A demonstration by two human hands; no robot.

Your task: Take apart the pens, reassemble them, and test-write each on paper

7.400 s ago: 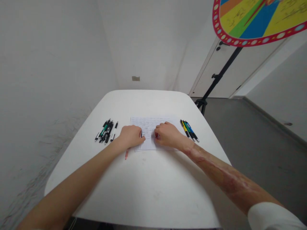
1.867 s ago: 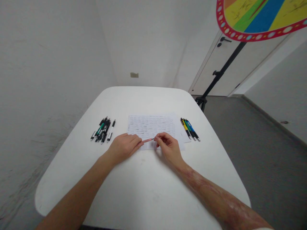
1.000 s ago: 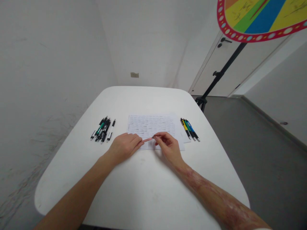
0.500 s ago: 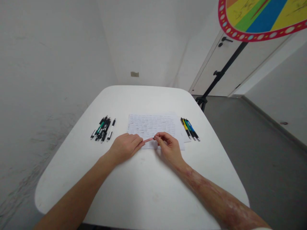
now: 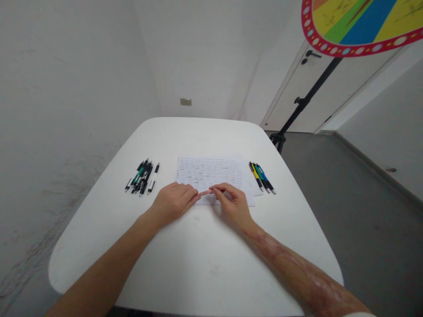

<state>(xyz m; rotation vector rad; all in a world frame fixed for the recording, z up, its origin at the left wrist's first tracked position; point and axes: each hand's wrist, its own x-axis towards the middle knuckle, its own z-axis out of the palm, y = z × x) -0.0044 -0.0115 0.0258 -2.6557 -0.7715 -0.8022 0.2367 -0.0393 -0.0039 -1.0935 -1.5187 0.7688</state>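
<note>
My left hand (image 5: 174,200) and my right hand (image 5: 230,202) meet over the near edge of a written sheet of paper (image 5: 211,172) on the white table (image 5: 198,255). Between them lies a thin pink pen (image 5: 205,193). The left fingers are curled round its rear end. My right thumb and forefinger pinch its dark tip. To the left a pile of several black, green and white pens (image 5: 142,177) rests on the table. Right of the paper lie three pens (image 5: 261,177), yellow, green and blue.
A colourful prize wheel (image 5: 360,22) on a black tripod stand (image 5: 299,103) rises behind the table's far right corner. White walls close in at left and behind. Grey floor (image 5: 357,207) lies to the right, with a white door (image 5: 307,92) beyond.
Earlier the hands rested on the middle of the paper with the pen in the left hand. They have drawn back to its near edge, both holding the pen. Over the last second they have barely moved.
</note>
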